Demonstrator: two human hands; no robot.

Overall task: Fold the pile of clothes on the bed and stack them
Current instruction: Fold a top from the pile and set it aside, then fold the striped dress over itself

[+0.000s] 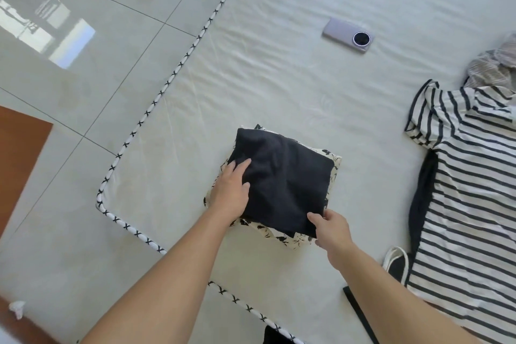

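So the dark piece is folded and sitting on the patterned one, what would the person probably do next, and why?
Probably let go of the folded black garment and reach right for the striped shirt. The left hand rests flat on the black piece and the right hand holds its near corner; it already lies squarely on the floral garment, while the striped shirt lies spread out unfolded.

The bed [279, 86] bears a folded stack with a floral garment [333, 167] at its bottom; a phone [347, 35] lies beyond the hands' hold there, a striped shirt [469, 190] to its right.
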